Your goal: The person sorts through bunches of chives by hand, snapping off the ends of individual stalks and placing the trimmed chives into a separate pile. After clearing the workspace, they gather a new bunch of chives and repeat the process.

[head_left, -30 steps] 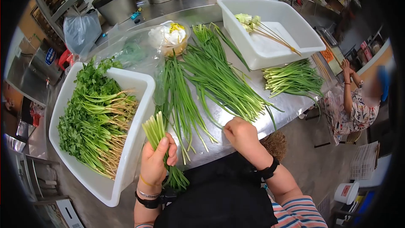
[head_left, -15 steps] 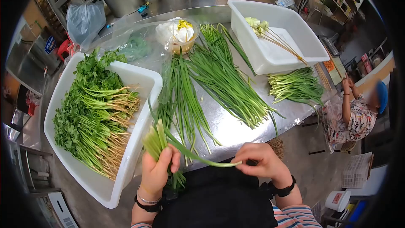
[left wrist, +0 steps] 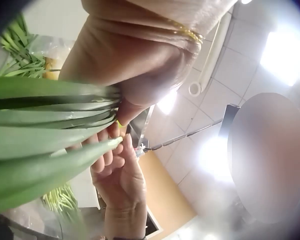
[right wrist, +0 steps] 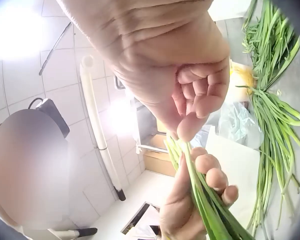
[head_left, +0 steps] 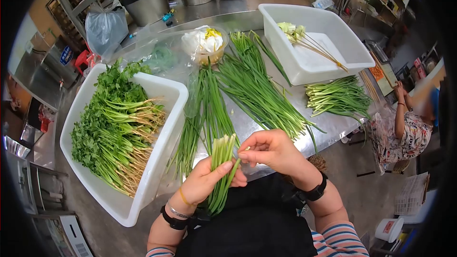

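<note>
My left hand [head_left: 204, 181] grips a bunch of garlic chives [head_left: 222, 153], pale cut ends up and green leaves hanging down before the black apron. Thumb and fingertips of my right hand [head_left: 273, 151] pinch the pale end of a single chive stalk [right wrist: 191, 167], which lies along the bunch. In the right wrist view, the two hands nearly meet at the stalk ends. Loose garlic chives [head_left: 264, 93] lie in long piles on the metal table [head_left: 243, 107], just beyond the hands.
A white tub of rooted coriander [head_left: 177, 109] stands at the left. At the back right, another white tub [head_left: 352, 47] holds tied pale stems. Beside it lies a short chive bundle [head_left: 335, 96]. A bowl with a white bag [head_left: 204, 45] sits behind. A person [head_left: 402, 123] is at the right.
My right hand has lifted a single chive stalk from the table's front edge and brought it left to the bunch. My left hand, still holding the bunch, has shifted right.
</note>
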Motion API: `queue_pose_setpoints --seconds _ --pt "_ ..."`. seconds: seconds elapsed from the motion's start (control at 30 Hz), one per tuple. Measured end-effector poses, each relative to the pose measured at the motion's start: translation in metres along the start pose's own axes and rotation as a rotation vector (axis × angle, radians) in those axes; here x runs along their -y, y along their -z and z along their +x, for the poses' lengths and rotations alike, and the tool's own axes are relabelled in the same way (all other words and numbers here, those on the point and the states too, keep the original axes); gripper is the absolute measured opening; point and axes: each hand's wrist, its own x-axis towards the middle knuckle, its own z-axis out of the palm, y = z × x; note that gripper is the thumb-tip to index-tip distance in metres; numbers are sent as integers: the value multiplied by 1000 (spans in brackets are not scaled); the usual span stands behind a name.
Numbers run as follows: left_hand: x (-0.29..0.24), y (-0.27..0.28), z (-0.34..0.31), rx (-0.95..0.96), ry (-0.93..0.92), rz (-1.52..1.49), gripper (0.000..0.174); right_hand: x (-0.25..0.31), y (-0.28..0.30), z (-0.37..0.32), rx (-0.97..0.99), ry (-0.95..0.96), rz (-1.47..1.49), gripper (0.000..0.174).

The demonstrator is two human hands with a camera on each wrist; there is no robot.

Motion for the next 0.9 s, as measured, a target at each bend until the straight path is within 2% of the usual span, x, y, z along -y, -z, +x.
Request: queue_pose_setpoints --seconds 0.1,0.27,0.33,0.43,0.53,0.57,0.6,0.7,0.73,0.8,0.83,0.9 --pt "3 4 0 48 48 -47 27 3 -3 1 -21 8 -10 12" --pt "6 5 1 42 -23 -93 21 -2 -5 4 -103 19 45 13" --pt "5 5 -2 46 -17 -99 20 -12 -2 7 -293 96 159 13" --pt "5 5 -2 27 -21 -90 19 -14 9 7 -351 106 219 11" --pt "7 5 -2 -29 -25 6 19 -8 -4 0 -236 -12 108 12" --pt "8 4 -1 -60 -14 79 19 -18 -7 1 -172 85 38 15" --pt "7 3 -1 -56 -6 72 19 -19 -5 1 -178 75 38 15" --pt "-2 6 -12 -227 -121 -3 19 -14 14 4 -425 169 150 24" --pt "-6 10 -18 -230 -112 -8 19 -17 26 3 -390 125 68 24" --pt "-12 16 -24 -249 -222 -61 19 -52 29 3 -322 119 -285 21" --pt "-14 16 -25 -253 -222 -22 20 -56 22 -1 -320 118 -288 21" --pt "-10 16 -24 -255 -235 -26 20 -65 4 -9 -261 212 -958 21"
